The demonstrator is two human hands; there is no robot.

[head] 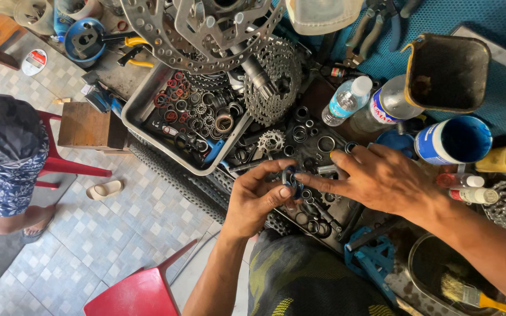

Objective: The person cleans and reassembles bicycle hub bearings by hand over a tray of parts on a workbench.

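The left hand (259, 196) is pinching a small blue-rimmed ring (289, 178) in closed fingers, just above the dark tray (346, 213). The right hand (382, 178), at 3 o'clock of it, is touching the ring with an extended fingertip, its fingers gripping nothing. Judging by this, the ring is picked out and under inspection; sorting looks unfinished, with many rings lying loose in the tray and in the steel tray (142, 111) at 10 o'clock.

Clear water bottle (345, 99) with blue label lying mid-counter, larger clear bottle (385, 107) with red, white and blue label beside it, blue-and-white labelled can (452, 140) right, round white-and-red tin (34, 61) upper left
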